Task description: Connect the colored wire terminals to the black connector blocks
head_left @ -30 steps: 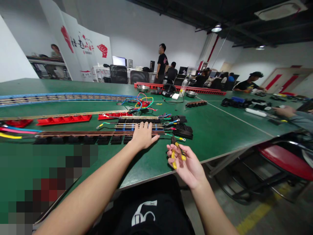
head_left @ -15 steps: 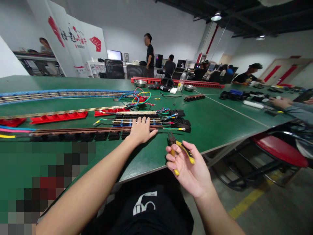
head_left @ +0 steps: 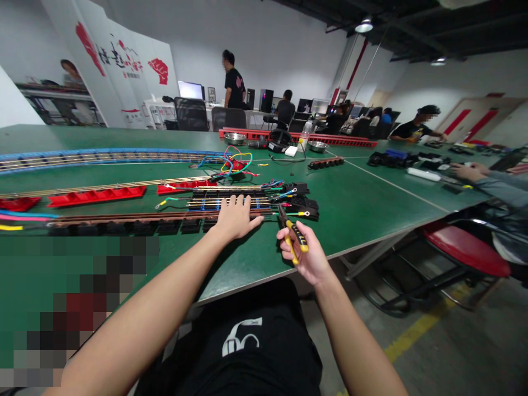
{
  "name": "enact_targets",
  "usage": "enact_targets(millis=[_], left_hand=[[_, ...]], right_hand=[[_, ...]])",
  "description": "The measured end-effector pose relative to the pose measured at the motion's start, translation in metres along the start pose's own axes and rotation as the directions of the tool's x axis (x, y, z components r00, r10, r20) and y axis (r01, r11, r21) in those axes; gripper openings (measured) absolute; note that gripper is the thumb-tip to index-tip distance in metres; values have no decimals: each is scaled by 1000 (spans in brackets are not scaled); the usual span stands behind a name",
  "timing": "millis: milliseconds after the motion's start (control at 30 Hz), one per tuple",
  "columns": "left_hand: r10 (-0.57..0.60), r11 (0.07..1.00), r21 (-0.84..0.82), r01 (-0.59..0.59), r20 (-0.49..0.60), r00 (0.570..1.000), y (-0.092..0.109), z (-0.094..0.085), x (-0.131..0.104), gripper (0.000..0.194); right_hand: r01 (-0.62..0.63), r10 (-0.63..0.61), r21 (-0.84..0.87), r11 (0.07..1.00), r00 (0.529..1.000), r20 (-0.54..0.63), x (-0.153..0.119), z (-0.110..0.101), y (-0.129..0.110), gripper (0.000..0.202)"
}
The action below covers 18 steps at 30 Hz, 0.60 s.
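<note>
My left hand (head_left: pixel 236 217) lies flat, fingers spread, across a black-and-blue rail assembly (head_left: pixel 198 203) with brass-coloured and brown strips along it. Its thumb points right, toward the assembly's end. My right hand (head_left: pixel 307 256) is closed around yellow-and-black pliers (head_left: pixel 297 235). The pliers' dark jaws are at the right end of the brown strips, close to a green wire (head_left: pixel 293 213) that ends in a ring terminal; whether they touch it I cannot tell. More coloured wires (head_left: pixel 276 184) come out beside black end pieces (head_left: pixel 305 208).
Red supports (head_left: pixel 97 196) and a curved blue rail (head_left: pixel 103 158) stretch along the green table (head_left: pixel 371 203) to the left. Metal bowls (head_left: pixel 234 138), a bottle (head_left: pixel 305 135) and a long red rail (head_left: pixel 350 142) stand farther back. A co-worker's hands (head_left: pixel 470 171) are at the right; a red stool (head_left: pixel 466 250) stands below.
My right hand has moved forward and slightly left with the pliers, bringing the jaws up to the wire end of the rails. My left hand stays on the assembly.
</note>
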State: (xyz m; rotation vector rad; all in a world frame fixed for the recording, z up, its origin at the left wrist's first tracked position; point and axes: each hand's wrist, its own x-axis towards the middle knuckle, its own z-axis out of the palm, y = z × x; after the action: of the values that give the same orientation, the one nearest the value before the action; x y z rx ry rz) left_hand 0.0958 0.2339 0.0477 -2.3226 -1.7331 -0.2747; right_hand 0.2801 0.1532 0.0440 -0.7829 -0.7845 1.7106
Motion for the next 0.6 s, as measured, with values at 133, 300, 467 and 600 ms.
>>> enact_targets(millis=[133,300,467,600], left_hand=[[0,1000,-5,-1,-6,1000,0,0,0,77],[4,1000,-1,-4,-16,1000,0,-2,-1,77],[1,1000,7,-1,-17,1000,1,-3,-1,78],[2,1000,0,-2,-15,1000,0,-2,-1,77]], right_hand=[[-7,7,27,1000,1000,-2,9,-5,-4,39],[-28,28,39,999,1000,15,15,-6,-5,41],[10,-8,-38,999,998,54,15,-8,-3,44],[60,-59,-67,996,998,20,21,-9,0,42]])
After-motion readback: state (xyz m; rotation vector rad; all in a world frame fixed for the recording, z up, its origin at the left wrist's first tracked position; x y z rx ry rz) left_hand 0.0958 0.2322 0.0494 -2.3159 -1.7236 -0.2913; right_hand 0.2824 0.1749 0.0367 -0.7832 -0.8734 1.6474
